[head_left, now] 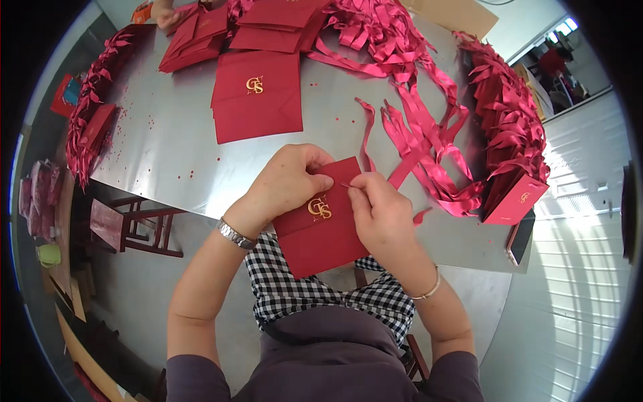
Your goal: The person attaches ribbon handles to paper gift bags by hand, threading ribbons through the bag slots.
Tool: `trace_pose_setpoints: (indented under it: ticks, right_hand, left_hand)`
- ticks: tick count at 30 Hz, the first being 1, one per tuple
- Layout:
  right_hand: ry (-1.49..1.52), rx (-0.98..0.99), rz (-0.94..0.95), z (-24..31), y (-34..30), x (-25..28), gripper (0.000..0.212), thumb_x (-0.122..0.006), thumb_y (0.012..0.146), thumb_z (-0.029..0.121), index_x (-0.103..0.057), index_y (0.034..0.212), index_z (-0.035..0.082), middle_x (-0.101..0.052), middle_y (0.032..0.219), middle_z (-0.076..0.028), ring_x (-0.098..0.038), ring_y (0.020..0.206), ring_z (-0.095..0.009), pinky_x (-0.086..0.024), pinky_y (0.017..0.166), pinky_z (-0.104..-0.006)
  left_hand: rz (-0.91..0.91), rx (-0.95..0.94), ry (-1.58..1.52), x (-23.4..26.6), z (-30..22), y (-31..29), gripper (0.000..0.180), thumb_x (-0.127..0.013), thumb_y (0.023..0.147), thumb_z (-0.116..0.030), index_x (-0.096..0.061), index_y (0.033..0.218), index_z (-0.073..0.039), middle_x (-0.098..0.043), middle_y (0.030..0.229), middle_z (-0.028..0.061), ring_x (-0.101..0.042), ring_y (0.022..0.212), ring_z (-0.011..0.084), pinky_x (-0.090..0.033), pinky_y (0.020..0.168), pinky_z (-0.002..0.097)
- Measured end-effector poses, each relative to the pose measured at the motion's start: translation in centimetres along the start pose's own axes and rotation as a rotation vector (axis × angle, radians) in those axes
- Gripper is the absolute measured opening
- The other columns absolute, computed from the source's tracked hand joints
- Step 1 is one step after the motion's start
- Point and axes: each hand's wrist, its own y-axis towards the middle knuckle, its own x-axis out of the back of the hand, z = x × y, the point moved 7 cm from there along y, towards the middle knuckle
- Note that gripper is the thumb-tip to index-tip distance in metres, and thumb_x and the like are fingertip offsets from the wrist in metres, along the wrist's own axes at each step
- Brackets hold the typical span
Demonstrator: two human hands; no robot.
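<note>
Left hand [288, 177] on bag [318, 241] (upper left)

Bright light glares off the metal table [175, 134] and stripes the pale surface [579, 221] rightward; edges bend.

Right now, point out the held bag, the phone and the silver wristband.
Held bag [323, 231]: head view, front, below the emblem.
Phone [520, 238]: head view, middle of its dark face.
Silver wristband [235, 234]: head view, middle of its links.
</note>
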Motion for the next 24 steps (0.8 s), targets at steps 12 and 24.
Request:
trace_pose_setpoints:
  ticks: [12, 24]
  right_hand:
    - [-0.138, 0.022, -0.035, -0.7, 0.3, -1.1, 0.011, -0.067, 0.082, 0.011, -0.058, 0.081, 0.005, -0.063, 0.068, -0.012, -0.064, 0.059, -0.029, -0.051, 0.054, -0.0402]
    - [-0.048, -0.122, -0.006, -0.5, 1.5, -1.6, 0.013, -0.067, 0.078, 0.010, -0.057, 0.075, 0.003, -0.061, 0.064, -0.012, -0.063, 0.057, -0.030, -0.051, 0.052, -0.0406]
  left_hand:
    - [0.025, -0.042, 0.090, -0.2, 0.0, -0.3, 0.017, -0.066, 0.081, -0.001, -0.068, 0.097, 0.004, -0.069, 0.082, 0.0086, -0.063, 0.075, 0.0124, -0.051, 0.070, 0.0274]
    - [-0.104, -0.141, 0.218, -0.5, 0.6, -0.6, 0.019, -0.066, 0.079, -0.004, -0.067, 0.096, 0.003, -0.071, 0.084, 0.0125, -0.066, 0.075, 0.0185, -0.052, 0.070, 0.0305]
